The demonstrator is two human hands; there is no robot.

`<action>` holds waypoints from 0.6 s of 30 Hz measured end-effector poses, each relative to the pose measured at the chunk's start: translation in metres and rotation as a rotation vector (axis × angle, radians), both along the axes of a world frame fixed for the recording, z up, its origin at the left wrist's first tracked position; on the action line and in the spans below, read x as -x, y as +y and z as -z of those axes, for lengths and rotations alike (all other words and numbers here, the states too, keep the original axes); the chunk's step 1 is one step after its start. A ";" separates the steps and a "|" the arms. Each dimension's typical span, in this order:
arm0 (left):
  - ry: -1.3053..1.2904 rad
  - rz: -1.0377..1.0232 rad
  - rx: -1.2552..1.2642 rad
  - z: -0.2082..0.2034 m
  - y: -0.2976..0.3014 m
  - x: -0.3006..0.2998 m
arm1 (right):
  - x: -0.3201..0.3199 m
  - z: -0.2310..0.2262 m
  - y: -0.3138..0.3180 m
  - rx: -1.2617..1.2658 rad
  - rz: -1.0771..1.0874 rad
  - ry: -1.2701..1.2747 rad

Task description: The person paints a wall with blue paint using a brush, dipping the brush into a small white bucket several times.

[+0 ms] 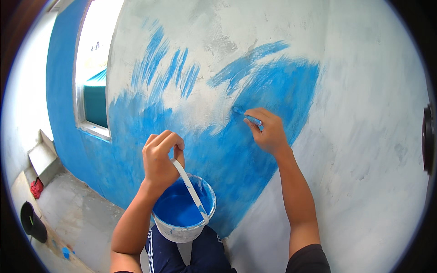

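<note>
My left hand (160,157) is closed round the white handle (190,189) of a paint bucket (180,233). The bucket hangs above my lap, its white outside smeared, with blue paint (178,207) inside. My right hand (267,129) grips a paintbrush (253,120) whose handle is stained blue. The brush tip meets the wall (364,113) at the left edge of a blue patch (291,91). Blue covers the wall's lower middle, and loose streaks (157,59) run over the bare whitish plaster above.
At the left, a window opening (93,132) with a pale frame breaks the blue-painted wall. A black bucket (33,223) and a red crumpled thing (36,187) are at the lower left. Blue paint spots (66,253) mark the floor there. A dark round object (427,139) juts in at the right rim.
</note>
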State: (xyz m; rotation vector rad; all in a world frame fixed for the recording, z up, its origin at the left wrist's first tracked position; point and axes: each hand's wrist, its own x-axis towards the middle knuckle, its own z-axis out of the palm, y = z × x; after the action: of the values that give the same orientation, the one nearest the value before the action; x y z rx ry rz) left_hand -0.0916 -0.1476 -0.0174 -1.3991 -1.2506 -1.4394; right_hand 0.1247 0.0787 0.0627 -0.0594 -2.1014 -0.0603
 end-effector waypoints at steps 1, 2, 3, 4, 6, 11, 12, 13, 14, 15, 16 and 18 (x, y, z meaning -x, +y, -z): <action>0.009 -0.010 -0.001 -0.002 -0.004 0.001 | 0.002 -0.010 -0.003 -0.031 0.032 0.021; 0.000 0.004 -0.013 -0.002 -0.003 0.000 | -0.004 -0.021 -0.002 -0.055 0.078 0.044; -0.006 0.013 -0.020 -0.003 -0.001 -0.001 | -0.010 -0.031 0.003 -0.075 0.120 0.071; -0.011 0.022 -0.028 -0.003 -0.001 -0.001 | -0.016 -0.044 0.014 -0.045 0.150 0.161; -0.061 0.067 -0.026 0.000 0.000 0.001 | -0.028 -0.069 0.028 0.044 0.237 0.319; -0.142 0.119 -0.027 0.000 -0.006 -0.004 | -0.042 -0.085 0.047 -0.113 0.256 0.620; -0.142 0.114 -0.024 -0.001 -0.009 -0.003 | -0.037 -0.076 0.042 -0.126 0.273 0.582; -0.143 0.110 -0.021 -0.001 -0.011 -0.003 | -0.033 -0.066 0.037 -0.139 0.292 0.544; -0.141 0.115 -0.014 0.000 -0.010 -0.003 | -0.029 -0.052 0.036 -0.168 0.276 0.468; -0.139 0.121 -0.011 -0.001 -0.010 -0.003 | -0.025 -0.039 0.033 -0.201 0.259 0.393; -0.137 0.129 -0.009 -0.002 -0.010 -0.004 | -0.022 -0.029 0.028 -0.233 0.242 0.317; -0.184 0.134 0.051 -0.006 -0.014 -0.009 | -0.019 -0.013 0.017 -0.153 0.164 0.190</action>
State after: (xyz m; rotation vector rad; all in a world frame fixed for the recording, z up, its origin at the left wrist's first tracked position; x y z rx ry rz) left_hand -0.0830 -0.1620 -0.0117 -1.4337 -1.3375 -1.6694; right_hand 0.1432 0.0958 0.0755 -0.1393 -1.8926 -0.3026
